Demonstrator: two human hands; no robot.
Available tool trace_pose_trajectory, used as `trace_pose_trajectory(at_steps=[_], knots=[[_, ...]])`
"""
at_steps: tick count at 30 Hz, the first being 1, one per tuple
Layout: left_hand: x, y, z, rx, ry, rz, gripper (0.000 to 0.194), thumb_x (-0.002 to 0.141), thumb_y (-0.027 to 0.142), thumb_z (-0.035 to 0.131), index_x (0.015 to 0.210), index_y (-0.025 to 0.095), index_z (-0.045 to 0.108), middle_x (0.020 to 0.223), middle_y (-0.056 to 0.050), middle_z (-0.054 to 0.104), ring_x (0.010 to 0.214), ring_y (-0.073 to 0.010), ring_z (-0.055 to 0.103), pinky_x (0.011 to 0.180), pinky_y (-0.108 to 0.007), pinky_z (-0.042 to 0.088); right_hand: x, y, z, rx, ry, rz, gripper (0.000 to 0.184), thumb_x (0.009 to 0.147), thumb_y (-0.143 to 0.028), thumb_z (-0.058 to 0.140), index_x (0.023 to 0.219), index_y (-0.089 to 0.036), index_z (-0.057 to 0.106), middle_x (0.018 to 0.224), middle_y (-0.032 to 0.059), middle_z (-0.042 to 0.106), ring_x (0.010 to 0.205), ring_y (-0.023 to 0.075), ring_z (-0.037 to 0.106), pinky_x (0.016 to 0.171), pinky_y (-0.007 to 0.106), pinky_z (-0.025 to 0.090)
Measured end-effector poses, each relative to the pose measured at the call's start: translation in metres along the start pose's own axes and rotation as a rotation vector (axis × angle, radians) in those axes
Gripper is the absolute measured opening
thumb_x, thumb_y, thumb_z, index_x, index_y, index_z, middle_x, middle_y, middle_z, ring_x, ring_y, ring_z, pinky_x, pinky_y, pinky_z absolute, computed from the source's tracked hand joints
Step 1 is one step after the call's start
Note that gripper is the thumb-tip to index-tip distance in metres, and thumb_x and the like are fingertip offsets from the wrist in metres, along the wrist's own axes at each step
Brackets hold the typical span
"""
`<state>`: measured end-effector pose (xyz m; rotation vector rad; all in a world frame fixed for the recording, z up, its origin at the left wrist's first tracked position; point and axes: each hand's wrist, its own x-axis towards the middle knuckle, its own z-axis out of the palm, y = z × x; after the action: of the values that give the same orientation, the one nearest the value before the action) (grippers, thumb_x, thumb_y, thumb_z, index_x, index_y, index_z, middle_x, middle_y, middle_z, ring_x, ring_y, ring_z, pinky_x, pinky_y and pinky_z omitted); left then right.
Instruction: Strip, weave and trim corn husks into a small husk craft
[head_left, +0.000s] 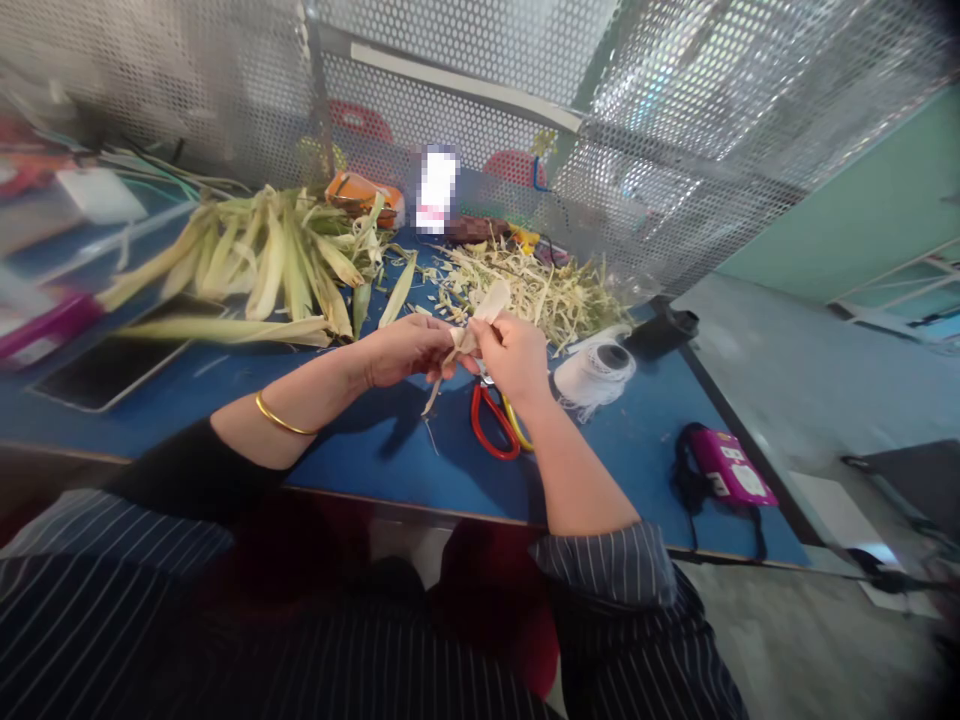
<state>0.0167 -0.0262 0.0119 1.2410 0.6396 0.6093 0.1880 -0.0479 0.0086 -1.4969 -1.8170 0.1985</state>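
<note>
Over the blue table, both hands meet around a pale corn husk (492, 301). My left hand (409, 348) pinches its lower part, from which a thin twisted end hangs down. My right hand (513, 357) grips the upper part, where a broad flap sticks up past the fingers. Some fingertips are hidden behind the husk and each other. Just below lie scissors (495, 425) with one red and one yellow handle, their blades mostly covered by the hands. A cone of white thread (594, 374) stands to the right of my right hand.
A heap of green-yellow husks (270, 255) lies at the back left, beside a dark flat panel (112, 360). Shredded husk scraps (532, 285) are piled behind the hands. A purple box (731, 465) with a black strap sits near the right edge. Perforated metal mesh (465, 110) stands behind the table.
</note>
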Motion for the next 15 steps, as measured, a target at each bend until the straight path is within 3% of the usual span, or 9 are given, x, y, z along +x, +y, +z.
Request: trace_pose_trajectory(at_steps=[5,9,12,15], knots=[[0.000,-0.002,0.004,0.080,0.009,-0.029,0.016,0.079,0.023,0.061,0.077,0.009,0.068,0.070,-0.009,0.071,0.047,-0.0090,0.054,0.039,-0.019,0.036,0.004,0.005,0.002,0.149,-0.111,0.119,0.028,0.082,-0.042,0.061,0.066,-0.020,0.058,0.055,-0.0007,0.058,0.053,0.0138,0.052,0.054,0.027,0.036],[0.004,-0.002,0.001,-0.022,0.200,-0.025,0.012,0.076,0.015,0.057,0.073,0.009,0.067,0.074,-0.010,0.071,0.047,-0.0072,0.052,0.038,-0.018,0.034,0.007,0.004,-0.010,0.398,-0.189,0.240,0.025,0.082,-0.044,0.063,0.093,-0.021,0.059,0.056,-0.0043,0.059,0.044,0.0103,0.050,0.049,0.026,0.039],[0.007,-0.001,-0.005,-0.171,0.311,-0.069,0.007,0.075,0.014,0.058,0.073,0.011,0.064,0.074,-0.009,0.071,0.051,-0.0071,0.053,0.040,-0.017,0.035,0.008,0.001,-0.026,0.693,-0.352,0.224,0.029,0.084,-0.040,0.063,0.105,-0.021,0.059,0.072,-0.0004,0.067,0.052,0.0104,0.059,0.055,0.027,0.048],[0.009,-0.001,-0.007,-0.251,0.298,-0.110,0.007,0.075,0.012,0.058,0.070,0.013,0.062,0.065,-0.005,0.066,0.050,-0.0071,0.052,0.040,-0.017,0.035,0.005,0.000,-0.036,0.827,-0.545,0.139,0.026,0.082,-0.037,0.065,0.101,-0.019,0.068,0.089,0.0050,0.071,0.070,0.0136,0.068,0.069,0.031,0.055]])
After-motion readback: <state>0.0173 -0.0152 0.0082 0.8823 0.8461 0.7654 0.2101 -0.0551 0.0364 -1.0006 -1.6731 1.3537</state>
